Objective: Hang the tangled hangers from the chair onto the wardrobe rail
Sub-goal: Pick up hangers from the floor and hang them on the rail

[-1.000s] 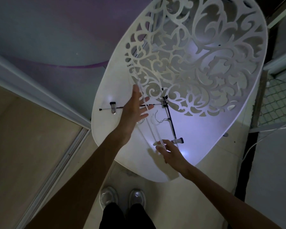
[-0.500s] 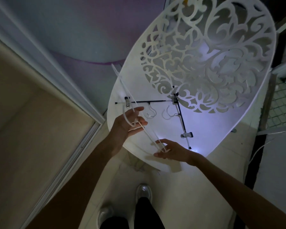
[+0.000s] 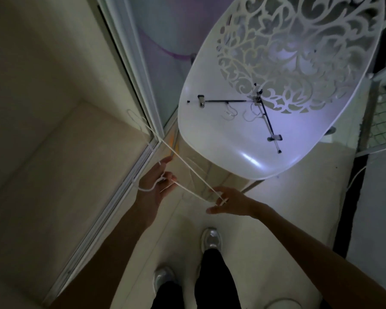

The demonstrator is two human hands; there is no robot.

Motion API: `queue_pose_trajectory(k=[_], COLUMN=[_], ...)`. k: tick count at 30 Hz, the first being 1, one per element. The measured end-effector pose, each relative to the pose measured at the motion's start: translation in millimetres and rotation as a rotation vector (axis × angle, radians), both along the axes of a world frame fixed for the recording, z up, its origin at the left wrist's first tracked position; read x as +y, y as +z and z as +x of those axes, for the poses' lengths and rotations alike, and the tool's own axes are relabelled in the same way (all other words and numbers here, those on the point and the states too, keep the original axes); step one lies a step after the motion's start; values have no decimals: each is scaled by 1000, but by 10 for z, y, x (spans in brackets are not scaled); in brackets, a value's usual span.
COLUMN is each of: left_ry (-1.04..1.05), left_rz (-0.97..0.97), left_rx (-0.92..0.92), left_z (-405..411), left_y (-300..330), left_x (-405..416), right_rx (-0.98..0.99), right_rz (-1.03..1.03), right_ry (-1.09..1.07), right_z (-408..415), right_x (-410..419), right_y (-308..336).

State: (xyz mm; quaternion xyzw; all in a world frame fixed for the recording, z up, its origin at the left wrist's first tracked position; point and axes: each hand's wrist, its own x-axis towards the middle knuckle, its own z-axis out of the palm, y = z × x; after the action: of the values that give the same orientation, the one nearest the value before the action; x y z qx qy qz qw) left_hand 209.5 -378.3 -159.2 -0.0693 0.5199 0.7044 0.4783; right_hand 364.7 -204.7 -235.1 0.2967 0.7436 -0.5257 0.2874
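Observation:
A thin white hanger (image 3: 183, 166) is lifted off the chair and stretches between my hands in front of the seat. My left hand (image 3: 153, 188) holds its hook end, fingers curled round the wire. My right hand (image 3: 230, 200) pinches the hanger's other corner. Its far arm reaches up-left toward the wardrobe opening. Two black clip hangers (image 3: 262, 112) lie crossed on the white chair (image 3: 221, 141), their pale hooks tangled near the seat's middle.
The wardrobe's sliding-door track (image 3: 129, 175) runs diagonally on the left, with the beige wardrobe interior (image 3: 54, 152) beyond it. My feet (image 3: 211, 239) stand on the pale floor below the chair. A white cable (image 3: 357, 175) trails on the right.
Both hands have pulled the white hanger off the seat, down and left toward the wardrobe. My view has swung left, so the chair now sits at upper right.

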Motion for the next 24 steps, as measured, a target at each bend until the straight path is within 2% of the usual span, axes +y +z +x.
queue_pose_trajectory(k=[4,9,12,15,20,24], left_ry=[10,-8,-23,-24,119,129], left_rz=[-75,-194,-270,-262,-179,-131], left_rx=[22,48,45,48,5,-5], left_z=[154,142,126,69,-12,-117], left_y=[-266,-970,-1476,-2066,-3093,-3675], left_x=[-399,-589,-605,-559,-448,-311], right_rx=[-81,-221,-265,-270,-241,-211], right_rz=[-20,17,118,223,471,656], right_ry=[96,117,64,48,155,249], right_z=[177,364,432,377,200,17], right_x=[-444,-603,-579,-490,-400,-343], right_y=[-295,-970,-1461,-2039,-3092,-3805])
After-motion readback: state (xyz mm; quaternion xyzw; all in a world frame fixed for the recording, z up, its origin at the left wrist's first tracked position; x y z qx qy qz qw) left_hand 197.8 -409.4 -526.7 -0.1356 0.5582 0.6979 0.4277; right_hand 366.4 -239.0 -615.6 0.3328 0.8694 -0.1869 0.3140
